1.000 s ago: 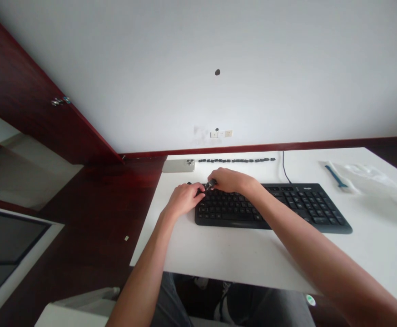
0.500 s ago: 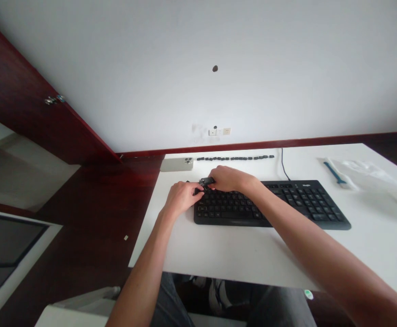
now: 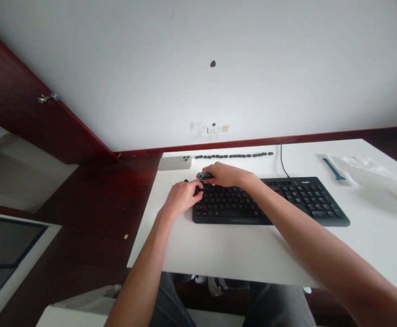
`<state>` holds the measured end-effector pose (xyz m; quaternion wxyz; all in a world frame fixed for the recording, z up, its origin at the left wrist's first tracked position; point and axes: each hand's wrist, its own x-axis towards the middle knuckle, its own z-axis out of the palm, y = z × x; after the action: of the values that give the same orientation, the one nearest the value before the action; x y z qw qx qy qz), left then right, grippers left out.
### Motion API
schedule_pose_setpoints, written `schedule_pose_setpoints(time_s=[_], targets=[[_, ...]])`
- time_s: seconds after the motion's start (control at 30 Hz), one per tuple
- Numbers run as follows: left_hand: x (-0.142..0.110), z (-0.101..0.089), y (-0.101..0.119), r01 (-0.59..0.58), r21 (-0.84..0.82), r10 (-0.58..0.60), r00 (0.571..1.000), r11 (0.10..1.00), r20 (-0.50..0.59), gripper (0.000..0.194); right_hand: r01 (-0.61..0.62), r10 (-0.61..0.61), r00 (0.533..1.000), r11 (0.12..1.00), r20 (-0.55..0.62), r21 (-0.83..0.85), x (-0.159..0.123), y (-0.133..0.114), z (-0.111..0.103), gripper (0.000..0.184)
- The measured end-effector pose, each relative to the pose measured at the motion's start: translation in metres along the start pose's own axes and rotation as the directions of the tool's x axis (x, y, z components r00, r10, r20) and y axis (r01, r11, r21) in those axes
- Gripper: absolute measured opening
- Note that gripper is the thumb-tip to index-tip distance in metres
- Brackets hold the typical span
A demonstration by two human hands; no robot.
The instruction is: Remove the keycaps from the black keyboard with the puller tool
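A black keyboard [image 3: 234, 219] lies on the white table, with keys showing from its lower left to its number pad. My right hand [image 3: 226, 175] reaches across its upper left part, fingers wrapped round a small dark tool with a greyish, metal-looking end [image 3: 204, 175]. That end points left, over the top left keys; the exact kind of tool is unclear. My left hand [image 3: 182, 196] is at the keyboard's left end. Its thumb and index finger are bent and apart, tips on or just over the keys beneath the tool. Some keys are hidden under both hands.
Behind the keyboard runs a row of small black keycaps [image 3: 239, 156]. A phone [image 3: 171, 163] lies at the table's back left corner. To the right are a blue-and-white brush [image 3: 335, 169] and a clear plastic bag [image 3: 382, 181]. A cable [image 3: 282, 162] runs toward the wall.
The tool in my right hand has risen slightly and tilted to the left. My left thumb and index finger have parted a little. The whole view has shifted slightly.
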<state>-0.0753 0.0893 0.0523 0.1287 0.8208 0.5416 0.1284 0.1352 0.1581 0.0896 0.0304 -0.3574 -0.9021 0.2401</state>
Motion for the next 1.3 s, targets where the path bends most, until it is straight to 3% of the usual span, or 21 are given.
schedule_pose_setpoints(time_s=[0.13,0.47,0.57,0.73,0.93,1.0,1.1,1.3], targets=[[0.001,0.000,-0.004,-0.029,-0.004,0.029,1.000,1.000,0.010,0.015,0.026,-0.026,1.000,0.999,-0.016,-0.024,0.000,-0.003,0.002,0.004],[-0.001,-0.005,-0.003,-0.013,0.040,0.012,1.000,0.999,0.026,0.013,0.038,-0.036,0.998,0.998,0.050,-0.042,0.000,-0.005,0.001,0.008],[-0.001,-0.007,-0.002,0.048,0.010,-0.048,0.999,0.999,0.007,0.025,0.047,-0.044,0.998,0.996,0.042,-0.082,0.000,-0.012,0.004,0.019],[0.001,-0.009,-0.004,0.049,0.037,-0.051,0.997,0.998,0.053,0.017,0.016,-0.010,0.999,0.989,0.044,-0.144,-0.002,-0.029,0.008,0.031],[0.000,-0.008,-0.003,0.036,0.068,-0.039,0.998,0.997,0.040,0.019,0.020,-0.014,0.999,0.981,0.036,-0.193,-0.012,-0.047,0.003,0.023],[0.000,-0.007,-0.003,0.038,0.032,-0.039,0.999,0.999,0.025,0.019,0.003,-0.002,1.000,0.986,0.012,-0.167,-0.018,-0.048,0.004,0.016],[-0.001,-0.006,-0.001,0.015,-0.035,-0.014,1.000,0.999,0.012,0.016,-0.010,0.005,0.998,0.998,-0.064,-0.066,-0.030,-0.049,0.012,0.020],[-0.002,-0.006,-0.002,-0.076,-0.150,0.069,0.997,0.986,-0.046,0.015,-0.032,0.029,0.959,0.999,-0.283,-0.007,-0.049,-0.048,0.047,0.023]])
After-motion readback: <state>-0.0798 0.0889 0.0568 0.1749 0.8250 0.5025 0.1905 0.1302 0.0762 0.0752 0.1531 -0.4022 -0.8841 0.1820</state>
